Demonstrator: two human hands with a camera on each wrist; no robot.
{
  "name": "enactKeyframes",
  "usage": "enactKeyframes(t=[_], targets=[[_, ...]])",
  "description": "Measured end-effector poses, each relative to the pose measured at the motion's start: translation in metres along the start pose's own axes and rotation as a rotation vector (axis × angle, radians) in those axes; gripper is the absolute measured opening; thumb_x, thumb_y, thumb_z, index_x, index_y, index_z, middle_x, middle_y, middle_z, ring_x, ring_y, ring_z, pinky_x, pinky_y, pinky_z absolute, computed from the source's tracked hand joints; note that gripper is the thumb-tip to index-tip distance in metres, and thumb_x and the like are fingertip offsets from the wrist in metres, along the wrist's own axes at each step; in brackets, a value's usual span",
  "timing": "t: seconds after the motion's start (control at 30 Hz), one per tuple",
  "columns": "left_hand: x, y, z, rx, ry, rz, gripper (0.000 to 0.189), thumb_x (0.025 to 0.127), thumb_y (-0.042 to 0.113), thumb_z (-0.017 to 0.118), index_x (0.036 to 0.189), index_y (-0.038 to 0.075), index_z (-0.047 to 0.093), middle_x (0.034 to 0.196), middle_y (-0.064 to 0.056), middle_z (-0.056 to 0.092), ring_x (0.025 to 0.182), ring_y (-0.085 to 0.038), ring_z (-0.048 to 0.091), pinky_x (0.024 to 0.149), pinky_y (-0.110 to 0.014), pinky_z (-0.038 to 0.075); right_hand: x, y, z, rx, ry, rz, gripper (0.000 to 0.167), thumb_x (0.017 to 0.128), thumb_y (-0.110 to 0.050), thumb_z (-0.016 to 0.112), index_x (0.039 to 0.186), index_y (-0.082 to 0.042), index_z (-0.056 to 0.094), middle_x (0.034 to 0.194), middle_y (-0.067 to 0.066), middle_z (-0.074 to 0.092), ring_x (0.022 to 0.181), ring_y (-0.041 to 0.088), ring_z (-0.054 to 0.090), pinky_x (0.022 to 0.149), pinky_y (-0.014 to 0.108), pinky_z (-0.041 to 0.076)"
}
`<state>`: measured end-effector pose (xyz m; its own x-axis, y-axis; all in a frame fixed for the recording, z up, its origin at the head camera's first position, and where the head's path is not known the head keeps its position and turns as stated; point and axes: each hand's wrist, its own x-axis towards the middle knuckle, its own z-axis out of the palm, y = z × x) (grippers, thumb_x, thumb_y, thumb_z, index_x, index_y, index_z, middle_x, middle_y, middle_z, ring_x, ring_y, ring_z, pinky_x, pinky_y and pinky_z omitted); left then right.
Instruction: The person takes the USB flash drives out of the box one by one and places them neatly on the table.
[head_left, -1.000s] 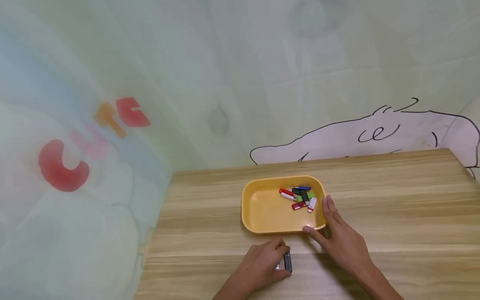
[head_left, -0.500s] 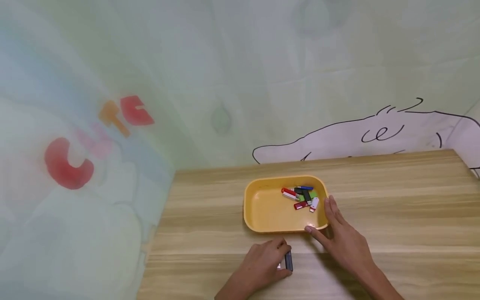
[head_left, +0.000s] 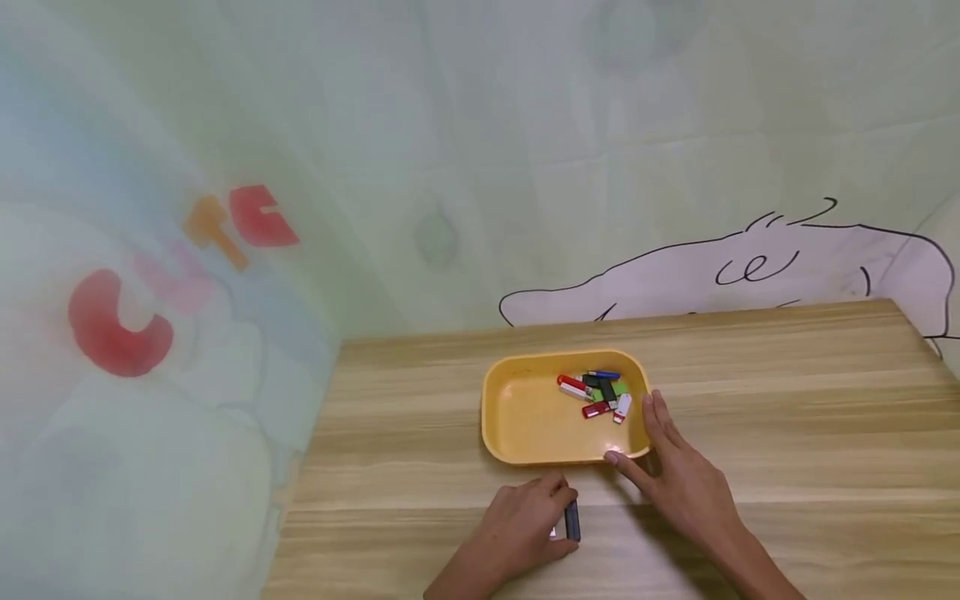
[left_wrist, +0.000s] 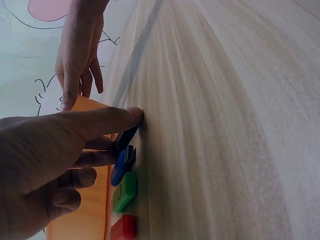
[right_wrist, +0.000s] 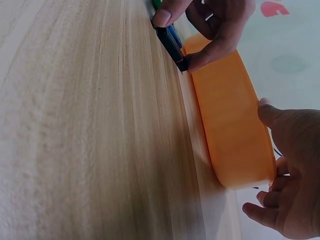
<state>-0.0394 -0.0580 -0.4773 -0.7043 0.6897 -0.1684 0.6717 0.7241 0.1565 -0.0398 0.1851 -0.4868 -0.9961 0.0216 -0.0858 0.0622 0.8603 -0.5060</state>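
My left hand (head_left: 517, 529) pinches a black USB stick (head_left: 572, 521) lengthwise between thumb and fingertip, low over the table in front of the yellow plastic tray (head_left: 525, 457). Beside that stick, the left wrist view shows a blue USB stick (left_wrist: 119, 170), a green one (left_wrist: 124, 192) and a red one (left_wrist: 123, 227) in a row; in the head view this hand mostly covers them. With straight fingers along the tray's right end and the thumb at its front rim, my right hand (head_left: 686, 483) rests against the corner. Several USB sticks (head_left: 597, 410) lie heaped in the tray's right half.
The wood-grain table (head_left: 787, 400) reaches back to a printed cloth backdrop (head_left: 600, 167), with another cloth side (head_left: 150, 467) along the left. The tray's raised walls stand just beyond my left hand.
Apart from a slight sway of the head view, nothing visibly differs: the left hand keeps its pinch on the black USB stick and the right hand stays at the tray's corner.
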Motion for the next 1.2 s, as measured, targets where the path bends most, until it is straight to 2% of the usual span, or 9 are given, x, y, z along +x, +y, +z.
enactKeyframes(t=[0.17,0.47,0.57,0.63,0.77,0.83,0.97,1.07,1.2], targets=[[0.000,-0.001,0.000,0.006,0.016,0.002,0.051,0.086,0.053,0.086,0.124,0.020,0.073,0.114,0.007,0.063,0.088,-0.002,0.063,0.058,-0.020,0.045,0.001,0.000,0.000,-0.005,-0.011,0.016,0.110,0.095,-0.078,0.056,0.171,-0.013,0.009,0.177,0.016,0.015,0.141,0.052,0.052,0.098,0.063,0.054],[-0.001,-0.001,0.000,0.019,0.020,-0.011,0.055,0.085,0.054,0.086,0.126,0.020,0.072,0.116,0.007,0.064,0.093,-0.003,0.064,0.059,-0.021,0.047,0.002,-0.001,0.002,-0.005,-0.010,0.002,0.111,0.094,-0.081,0.053,0.171,-0.011,0.013,0.176,0.017,0.016,0.138,0.051,0.054,0.095,0.064,0.055],[-0.002,-0.001,-0.004,0.003,0.025,-0.005,0.058,0.086,0.055,0.085,0.129,0.019,0.071,0.118,0.006,0.064,0.088,-0.004,0.063,0.060,-0.020,0.046,0.002,-0.001,0.002,-0.007,-0.023,0.009,0.110,0.095,-0.079,0.055,0.170,-0.011,0.012,0.177,0.017,0.015,0.139,0.052,0.054,0.096,0.064,0.055],[-0.001,-0.001,-0.009,-0.015,0.048,0.005,0.059,0.087,0.055,0.085,0.131,0.019,0.071,0.117,0.005,0.064,0.083,-0.002,0.059,0.059,-0.018,0.043,0.002,-0.001,0.002,-0.011,-0.029,0.012,0.110,0.095,-0.078,0.056,0.171,-0.011,0.011,0.177,0.017,0.014,0.140,0.052,0.053,0.096,0.064,0.055],[0.002,-0.002,-0.022,-0.030,0.143,0.029,0.058,0.088,0.056,0.083,0.131,0.019,0.071,0.114,0.007,0.065,0.078,0.000,0.053,0.058,-0.014,0.039,0.001,0.000,0.002,-0.013,-0.021,0.006,0.111,0.094,-0.079,0.055,0.171,-0.012,0.011,0.177,0.017,0.015,0.139,0.052,0.053,0.094,0.063,0.056],[0.005,-0.002,-0.027,-0.019,0.191,0.041,0.054,0.089,0.056,0.082,0.128,0.019,0.072,0.111,0.008,0.066,0.079,0.001,0.053,0.059,-0.011,0.038,0.001,0.001,0.001,-0.012,-0.013,0.002,0.111,0.094,-0.081,0.053,0.171,-0.012,0.012,0.177,0.016,0.015,0.138,0.051,0.055,0.092,0.062,0.056],[0.011,-0.003,-0.034,-0.045,0.233,0.038,0.047,0.091,0.055,0.080,0.121,0.019,0.074,0.107,0.009,0.067,0.078,0.001,0.055,0.060,-0.011,0.039,0.000,0.002,0.002,-0.008,-0.017,0.005,0.113,0.092,-0.084,0.051,0.171,-0.014,0.011,0.177,0.015,0.014,0.138,0.052,0.055,0.093,0.062,0.056],[0.017,-0.006,-0.040,-0.086,0.245,0.014,0.044,0.092,0.053,0.080,0.120,0.020,0.075,0.105,0.010,0.068,0.079,0.001,0.058,0.062,-0.012,0.044,0.001,0.001,0.003,-0.006,-0.011,0.000,0.112,0.093,-0.082,0.053,0.171,-0.013,0.011,0.177,0.016,0.015,0.137,0.052,0.055,0.093,0.062,0.057],[0.028,-0.012,-0.046,-0.155,0.255,-0.064,0.043,0.093,0.052,0.079,0.120,0.019,0.075,0.105,0.009,0.069,0.081,0.000,0.060,0.065,-0.013,0.047,0.001,0.002,0.003,-0.004,0.013,-0.014,0.109,0.094,-0.077,0.058,0.170,-0.011,0.015,0.176,0.017,0.017,0.131,0.052,0.060,0.087,0.060,0.059]])
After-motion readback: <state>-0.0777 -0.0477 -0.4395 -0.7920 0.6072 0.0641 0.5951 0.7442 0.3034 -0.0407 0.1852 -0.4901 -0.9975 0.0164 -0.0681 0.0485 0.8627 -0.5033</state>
